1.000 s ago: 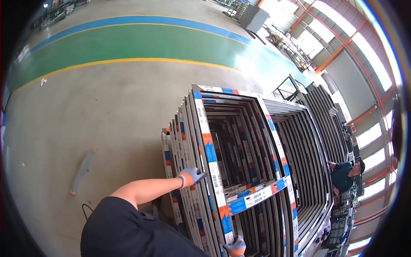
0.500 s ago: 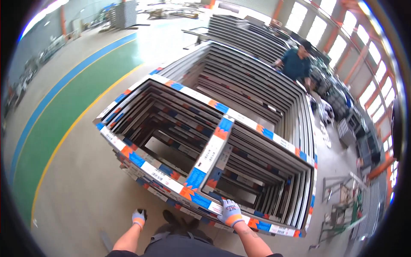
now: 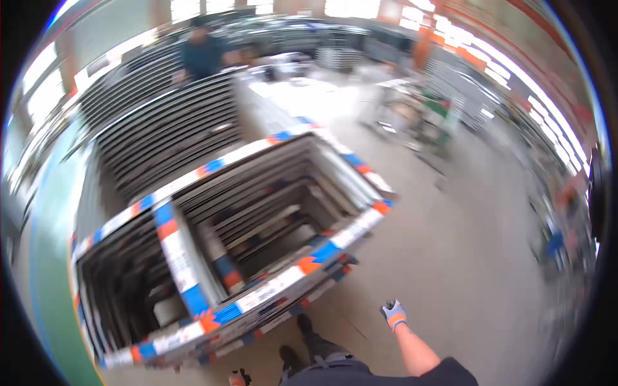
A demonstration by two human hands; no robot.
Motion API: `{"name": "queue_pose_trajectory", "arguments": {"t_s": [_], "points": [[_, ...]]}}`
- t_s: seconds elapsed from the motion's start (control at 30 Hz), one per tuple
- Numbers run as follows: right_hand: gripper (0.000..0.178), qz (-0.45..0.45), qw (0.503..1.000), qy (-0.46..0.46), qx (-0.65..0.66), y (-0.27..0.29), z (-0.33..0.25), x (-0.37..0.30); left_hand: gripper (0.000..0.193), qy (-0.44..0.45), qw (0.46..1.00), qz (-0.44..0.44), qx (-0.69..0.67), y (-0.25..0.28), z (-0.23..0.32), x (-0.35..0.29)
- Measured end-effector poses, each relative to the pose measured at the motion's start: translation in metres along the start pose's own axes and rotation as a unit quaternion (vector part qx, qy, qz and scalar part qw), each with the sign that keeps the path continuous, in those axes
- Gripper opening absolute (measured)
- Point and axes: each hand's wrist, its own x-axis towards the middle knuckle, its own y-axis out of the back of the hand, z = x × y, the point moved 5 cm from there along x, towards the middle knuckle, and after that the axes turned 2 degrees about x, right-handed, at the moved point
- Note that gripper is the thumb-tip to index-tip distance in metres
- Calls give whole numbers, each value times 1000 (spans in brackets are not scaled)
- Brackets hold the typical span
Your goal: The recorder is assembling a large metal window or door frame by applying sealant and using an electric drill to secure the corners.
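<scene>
Head view: at lower right, the right hand (image 3: 394, 314) is held apart from the stacked frames (image 3: 270, 293), fingers bent, their opening blurred; at bottom edge, the left hand (image 3: 238, 379) cannot be read.

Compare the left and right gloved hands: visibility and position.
The left hand is cut off by the picture's lower edge; the right hand shows whole, with its bare forearm.
The left hand appears below the near side of the frame stack; the right hand is right of it, against grey floor.
Shared: both gloves show orange.
</scene>
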Motion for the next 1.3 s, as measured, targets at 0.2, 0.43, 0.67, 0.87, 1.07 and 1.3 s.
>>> {"name": "queue_pose_trajectory", "arguments": {"t_s": [0.2,0.43,0.67,0.87,1.07,1.3], "points": [[49,-212,845,-407,-273,83,319,-260,46,-291,903,45,312,-100,104,27],[47,-140,830,-522,-141,60,469,-468,42,-361,577,47,731,-308,85,-15],[53,-206,842,-494,-66,60,542,-364,43,-244,725,23,644,-506,63,-2],[60,-127,884,-449,-28,116,548,-126,44,-105,836,21,538,-607,55,36],[35,113,911,-386,91,274,498,143,33,-216,567,84,790,-765,-10,-10],[32,71,927,-365,39,288,555,244,29,-202,693,-71,688,-988,71,169]]}}
